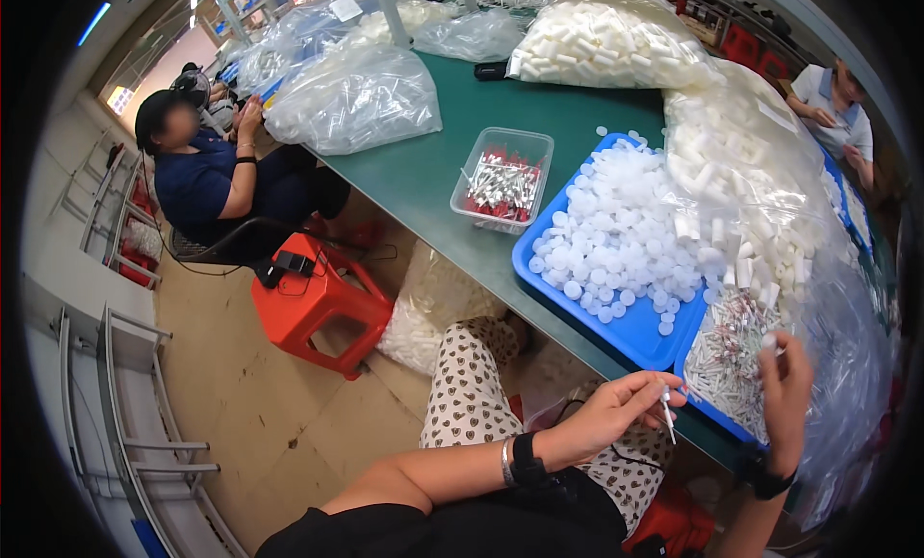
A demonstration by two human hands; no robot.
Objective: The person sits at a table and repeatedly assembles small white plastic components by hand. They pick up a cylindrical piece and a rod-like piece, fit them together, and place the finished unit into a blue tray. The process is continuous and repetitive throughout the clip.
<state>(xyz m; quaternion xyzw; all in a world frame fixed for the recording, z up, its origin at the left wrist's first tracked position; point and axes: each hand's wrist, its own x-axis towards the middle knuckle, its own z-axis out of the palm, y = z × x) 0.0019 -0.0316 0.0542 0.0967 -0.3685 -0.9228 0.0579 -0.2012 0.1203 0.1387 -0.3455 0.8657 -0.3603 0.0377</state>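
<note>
My left hand [611,415] pinches a thin white stick-like part [669,418] in front of my lap, by the table edge. The stick hangs downward from the fingertips. My right hand [789,389] is raised over a blue tray heaped with small white sticks [722,370], some with reddish and greenish bits. Between its thumb and fingers is a small white round piece [769,340]. Left of that tray, a larger blue tray [630,338] bears a pile of translucent white round caps [616,231]. The exact shape of the piece in my right hand is too small to tell.
A clear plastic box [500,178] of red and white parts stands on the green table [448,105]. Large bags of white cylinders [616,43] lie at the back and right. A red stool [322,303] stands left; one person [207,173] sits beyond it, another [835,115] far right.
</note>
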